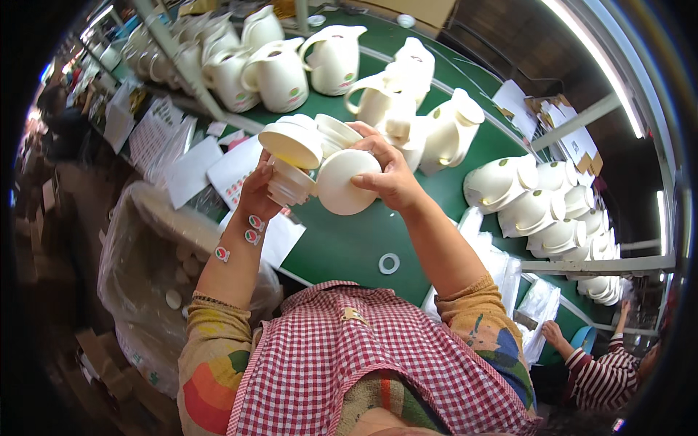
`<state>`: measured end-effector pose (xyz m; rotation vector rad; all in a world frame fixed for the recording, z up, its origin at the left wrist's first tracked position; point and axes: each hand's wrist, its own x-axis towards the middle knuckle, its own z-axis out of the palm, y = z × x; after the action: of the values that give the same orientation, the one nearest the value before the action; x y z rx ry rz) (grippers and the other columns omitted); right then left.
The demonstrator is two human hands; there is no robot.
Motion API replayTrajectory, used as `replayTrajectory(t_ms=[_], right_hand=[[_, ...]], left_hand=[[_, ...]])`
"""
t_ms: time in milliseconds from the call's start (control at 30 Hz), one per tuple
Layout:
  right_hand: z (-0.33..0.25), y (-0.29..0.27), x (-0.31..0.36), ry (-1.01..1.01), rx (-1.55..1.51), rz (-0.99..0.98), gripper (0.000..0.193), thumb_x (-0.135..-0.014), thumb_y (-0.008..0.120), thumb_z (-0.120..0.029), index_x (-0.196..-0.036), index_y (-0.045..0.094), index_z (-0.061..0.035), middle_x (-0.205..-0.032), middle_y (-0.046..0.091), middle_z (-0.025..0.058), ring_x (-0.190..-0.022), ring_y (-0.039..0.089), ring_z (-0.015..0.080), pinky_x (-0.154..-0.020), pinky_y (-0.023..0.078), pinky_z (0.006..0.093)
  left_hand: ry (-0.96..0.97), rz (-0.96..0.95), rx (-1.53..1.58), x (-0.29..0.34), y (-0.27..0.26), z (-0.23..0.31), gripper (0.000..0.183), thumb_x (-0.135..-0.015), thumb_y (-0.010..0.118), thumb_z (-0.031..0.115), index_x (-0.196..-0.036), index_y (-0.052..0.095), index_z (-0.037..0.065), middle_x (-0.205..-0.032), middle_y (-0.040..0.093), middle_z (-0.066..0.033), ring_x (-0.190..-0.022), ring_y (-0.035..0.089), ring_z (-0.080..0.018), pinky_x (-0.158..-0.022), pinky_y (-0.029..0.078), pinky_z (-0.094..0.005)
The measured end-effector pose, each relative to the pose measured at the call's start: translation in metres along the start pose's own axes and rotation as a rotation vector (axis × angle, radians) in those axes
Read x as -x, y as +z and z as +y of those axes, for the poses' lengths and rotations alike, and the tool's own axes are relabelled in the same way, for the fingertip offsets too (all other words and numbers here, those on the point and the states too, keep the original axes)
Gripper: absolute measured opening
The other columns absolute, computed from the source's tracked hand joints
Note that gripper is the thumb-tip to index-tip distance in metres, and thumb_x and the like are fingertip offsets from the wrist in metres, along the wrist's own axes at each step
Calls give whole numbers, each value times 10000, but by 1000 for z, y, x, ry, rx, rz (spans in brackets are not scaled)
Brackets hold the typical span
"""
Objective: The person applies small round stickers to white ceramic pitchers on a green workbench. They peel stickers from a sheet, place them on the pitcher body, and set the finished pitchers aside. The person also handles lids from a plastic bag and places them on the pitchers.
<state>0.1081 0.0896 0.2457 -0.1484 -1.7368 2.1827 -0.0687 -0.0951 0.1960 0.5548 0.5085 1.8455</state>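
Over the green table, my left hand is closed around cream-coloured jug lids with stepped undersides. One wide lid sits above a ribbed stopper piece there. Facing me, a round lid is gripped by my right hand, its thumb lying on the flat face. Another stepped lid shows between the hands; which hand bears it I cannot tell. Small round stickers are stuck along my left forearm. A white ring lies on the table below the hands.
Cream jugs stand along the back, and more jugs fill the right. A plastic-lined bin holding lids is at left, beside sticker sheets. Plastic bags lie at right, near another person's striped sleeve. Metal posts frame the table.
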Motion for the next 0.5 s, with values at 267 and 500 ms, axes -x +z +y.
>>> replayTrajectory(t_ms=[267,500], right_hand=[[-78,-140,-50,-305,205,207,416,-631,786,-139,-1004,611,-78,-1431,356,122,-1222,454,256,-1015,365,364],[-73,-263,-174,-141,420,602,353,-683,748,-142,-998,611,-59,-960,639,70,-904,615,189,-788,506,352]], left_hand=[[64,32,-310,-156,3,37,660,-810,657,257,-1362,324,114,-1253,518,-118,-1140,552,-287,-921,500,-459],[-133,488,-933,-331,-31,92,601,-812,634,288,-1299,345,86,-1207,541,-142,-1006,618,-257,-725,558,-469]])
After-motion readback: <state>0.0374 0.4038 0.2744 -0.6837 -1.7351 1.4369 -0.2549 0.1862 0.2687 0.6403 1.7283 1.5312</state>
